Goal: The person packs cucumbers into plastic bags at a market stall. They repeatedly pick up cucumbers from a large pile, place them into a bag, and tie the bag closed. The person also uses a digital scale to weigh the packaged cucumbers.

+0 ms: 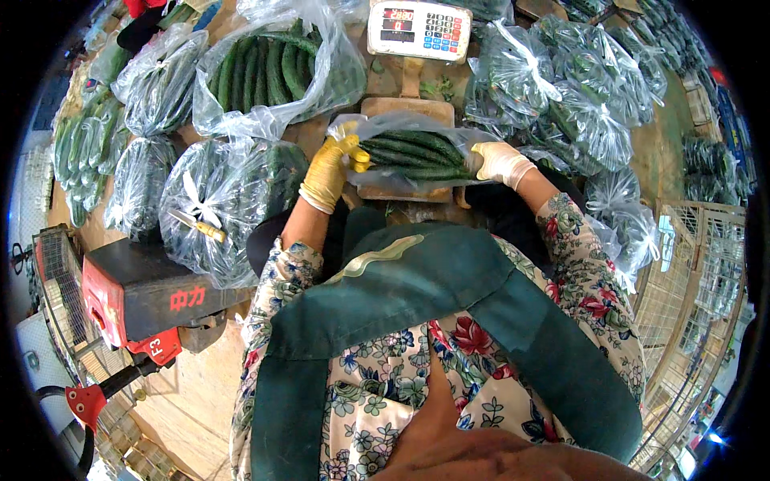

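Note:
Before me a transparent plastic bag (pixel 385 122) lies open over the platform of a bench scale (pixel 403 193). Several dark green cucumbers (pixel 415 153) lie lengthwise side by side in it. My left hand (pixel 332 165), in a yellow glove, grips the bag's left end, its fingers curled over the plastic. At the opposite end my right hand (pixel 502 163), in a pale glove, pinches the bag's edge. Beyond the platform stands the scale's display and keypad (pixel 419 31), its red digits lit.
A large open bag of cucumbers (pixel 264 72) stands at the back left. Tied bags (pixel 228 174) lie at left, a yellow-handled knife (pixel 201 226) on one. More tied bags (pixel 523 66) are piled at right. A red and black machine (pixel 156 288) is near left, a wire cage (pixel 692 270) at right.

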`<control>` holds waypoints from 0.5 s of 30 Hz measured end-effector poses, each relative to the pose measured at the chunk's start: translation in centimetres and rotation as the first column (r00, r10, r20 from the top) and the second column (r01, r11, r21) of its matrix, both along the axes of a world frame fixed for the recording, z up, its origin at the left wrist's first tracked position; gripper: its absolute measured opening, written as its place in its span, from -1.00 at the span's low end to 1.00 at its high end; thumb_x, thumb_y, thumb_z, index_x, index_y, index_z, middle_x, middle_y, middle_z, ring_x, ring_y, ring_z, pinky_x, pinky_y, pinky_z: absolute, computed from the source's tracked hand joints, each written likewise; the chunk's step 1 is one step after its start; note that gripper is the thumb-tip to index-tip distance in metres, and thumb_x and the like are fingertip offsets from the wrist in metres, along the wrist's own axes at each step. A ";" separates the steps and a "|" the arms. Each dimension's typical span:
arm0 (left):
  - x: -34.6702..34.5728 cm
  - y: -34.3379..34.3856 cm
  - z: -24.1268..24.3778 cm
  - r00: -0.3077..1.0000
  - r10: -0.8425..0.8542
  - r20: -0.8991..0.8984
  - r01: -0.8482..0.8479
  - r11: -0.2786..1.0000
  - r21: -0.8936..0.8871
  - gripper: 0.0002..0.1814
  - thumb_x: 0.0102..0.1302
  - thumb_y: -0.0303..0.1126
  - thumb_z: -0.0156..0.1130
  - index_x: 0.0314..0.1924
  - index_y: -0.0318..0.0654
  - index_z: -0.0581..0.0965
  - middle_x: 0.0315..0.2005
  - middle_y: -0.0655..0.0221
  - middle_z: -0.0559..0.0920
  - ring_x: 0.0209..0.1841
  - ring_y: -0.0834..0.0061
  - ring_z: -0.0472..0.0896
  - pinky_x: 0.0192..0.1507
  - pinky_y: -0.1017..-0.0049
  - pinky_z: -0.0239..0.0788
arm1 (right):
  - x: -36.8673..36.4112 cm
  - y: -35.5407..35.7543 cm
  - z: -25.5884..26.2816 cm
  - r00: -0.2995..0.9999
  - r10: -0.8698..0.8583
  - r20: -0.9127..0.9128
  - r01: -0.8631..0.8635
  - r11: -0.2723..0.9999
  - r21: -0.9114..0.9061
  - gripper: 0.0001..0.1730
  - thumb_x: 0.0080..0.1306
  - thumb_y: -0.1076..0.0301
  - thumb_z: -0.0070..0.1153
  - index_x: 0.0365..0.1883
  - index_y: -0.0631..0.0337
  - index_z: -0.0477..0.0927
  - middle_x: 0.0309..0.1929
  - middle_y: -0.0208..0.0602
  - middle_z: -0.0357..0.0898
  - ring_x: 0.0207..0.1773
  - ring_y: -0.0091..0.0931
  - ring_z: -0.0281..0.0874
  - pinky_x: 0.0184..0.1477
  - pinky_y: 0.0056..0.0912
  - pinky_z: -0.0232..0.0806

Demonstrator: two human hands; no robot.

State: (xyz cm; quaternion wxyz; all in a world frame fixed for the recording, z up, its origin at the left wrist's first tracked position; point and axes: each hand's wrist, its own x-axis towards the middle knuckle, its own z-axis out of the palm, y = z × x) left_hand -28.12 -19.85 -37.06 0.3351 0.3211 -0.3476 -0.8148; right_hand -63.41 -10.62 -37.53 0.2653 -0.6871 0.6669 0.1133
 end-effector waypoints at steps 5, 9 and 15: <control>-1.3 2.1 0.4 0.998 0.004 0.065 -0.001 0.999 -0.050 -0.55 0.34 -0.29 0.20 0.19 -0.25 0.44 -0.34 0.26 0.65 -0.32 0.40 0.63 -0.21 0.41 0.49 | 3.2 0.5 1.8 0.979 0.009 0.205 -0.005 1.000 -0.017 -0.42 0.05 0.15 0.23 0.06 0.15 0.57 -0.09 -0.05 0.64 0.01 -0.13 0.57 0.07 -0.19 0.39; -1.2 2.8 -0.5 0.999 -0.008 0.036 0.008 1.000 0.000 -0.60 0.35 -0.34 0.19 0.16 -0.24 0.47 -0.31 0.31 0.65 -0.29 0.43 0.63 -0.29 0.47 0.49 | 7.2 -0.6 0.6 0.963 0.083 0.256 -0.041 0.986 -0.163 -0.61 0.23 0.28 0.01 0.02 0.16 0.59 -0.05 -0.07 0.63 0.05 -0.15 0.55 0.11 -0.14 0.36; -1.6 3.1 1.6 0.989 -0.109 0.096 0.114 0.992 -0.046 -0.60 0.37 -0.29 0.15 0.17 -0.23 0.46 -0.51 0.43 0.54 -0.57 0.58 0.47 -0.50 0.61 0.36 | 7.1 -2.3 -12.9 0.904 -0.307 0.296 0.327 0.945 -0.018 -0.43 0.07 0.14 0.31 0.01 0.26 0.56 -0.03 0.03 0.62 0.03 -0.14 0.57 0.05 -0.18 0.40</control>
